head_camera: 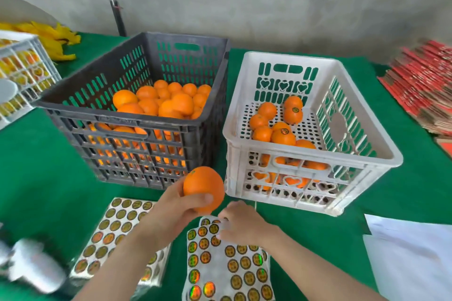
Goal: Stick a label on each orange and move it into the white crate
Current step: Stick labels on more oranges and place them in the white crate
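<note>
I am viewing the table (pixel 44 178), which is wearing a green cloth, from above its near edge.

1. Left hand (pixel 171 212): it is gripping one orange (pixel 203 188), its fingers (pixel 205 199) curling round the fruit. The orange is hanging in the air above the near gap between the two crates, touching neither.
2. Right hand (pixel 242 225): it is resting on the far end of a label sheet (pixel 227 266) at near centre. Its fingertips (pixel 223 215) are bending down onto the sheet, but they are blurred and I cannot tell whether they are pinching a label.
3. White crate (pixel 315 155): it is standing right of centre and holding a loose group of oranges (pixel 281 133); round labels are showing on at least two of them.
4. Dark crate (pixel 117 122): it is standing just left of the white crate and holding a deep pile of unlabelled fruit (pixel 166 102).

Surroundings: a second label sheet (pixel 117 232) is lying left of the first, partly under the left forearm. A blurred silver object (pixel 31 269) is intruding at near left. White paper (pixel 411 259) is lying at near right. A stack of red cartons (pixel 420 85) is sitting at far right. Another white crate (pixel 22 73) and yellow material (pixel 56 39) are occupying the far left.
</note>
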The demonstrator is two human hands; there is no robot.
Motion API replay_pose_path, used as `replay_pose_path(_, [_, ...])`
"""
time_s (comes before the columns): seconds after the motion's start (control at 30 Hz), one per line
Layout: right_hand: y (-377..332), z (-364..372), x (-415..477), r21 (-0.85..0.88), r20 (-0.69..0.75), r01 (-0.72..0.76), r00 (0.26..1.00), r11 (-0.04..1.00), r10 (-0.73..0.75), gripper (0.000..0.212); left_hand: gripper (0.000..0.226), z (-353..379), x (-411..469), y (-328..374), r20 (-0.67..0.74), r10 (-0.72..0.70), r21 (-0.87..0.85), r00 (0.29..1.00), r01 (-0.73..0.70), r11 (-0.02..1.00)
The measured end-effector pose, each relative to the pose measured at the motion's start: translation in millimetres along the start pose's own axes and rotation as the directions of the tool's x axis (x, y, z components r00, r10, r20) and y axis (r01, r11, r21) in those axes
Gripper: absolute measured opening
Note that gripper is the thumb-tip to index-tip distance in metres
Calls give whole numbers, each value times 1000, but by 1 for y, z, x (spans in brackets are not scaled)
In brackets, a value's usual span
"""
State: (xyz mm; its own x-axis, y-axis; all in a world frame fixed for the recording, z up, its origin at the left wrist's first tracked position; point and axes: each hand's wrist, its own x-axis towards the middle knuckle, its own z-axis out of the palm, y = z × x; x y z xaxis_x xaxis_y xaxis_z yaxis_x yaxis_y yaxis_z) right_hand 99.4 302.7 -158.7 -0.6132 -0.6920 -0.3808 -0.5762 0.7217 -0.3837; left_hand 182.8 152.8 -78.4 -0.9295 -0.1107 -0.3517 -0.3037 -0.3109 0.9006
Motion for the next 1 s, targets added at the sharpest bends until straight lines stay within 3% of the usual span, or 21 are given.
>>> replay_pose_path(0.1, [-5, 13, 10, -145, -3, -75, 997, 987, 75, 42, 75, -14, 5, -13, -57, -85, -37, 995, 83, 996])
replay_pose_path(0.17, [-4, 16, 14, -132, -42, -124, 992, 983, 119, 50, 72, -22, 8, -20, -81, -97, -28, 992, 96, 995])
replay_pose_path(0.37, [4, 16, 1, 71, -324, -144, 932, 987, 160, 21, 71, -42, 17, -38, -79, -138, -76, 987, 132, 988])
replay_pose_path(0.63, [4, -13, -22, 405, -423, -5, 885, 914, 193, 10, 144, -34, 33, -44, 105, -219, -76, 970, 227, 971])
replay_pose_path(0.77, [4, -22, -30, 449, -458, -12, 855, 893, 242, 7, 127, -25, 32, -44, 254, -214, -83, 943, 242, 967])
replay_pose_path(0.93, [-3, -23, -37, 443, -511, 23, 828, 896, 231, 8, 122, -13, 33, -44, 271, -181, -211, 946, 241, 947])
replay_pose_path(1.0, [-8, -17, -41, 349, -616, 44, 763, 936, 194, 12, 124, -12, 37, -49, 241, -165, -262, 956, 228, 938])
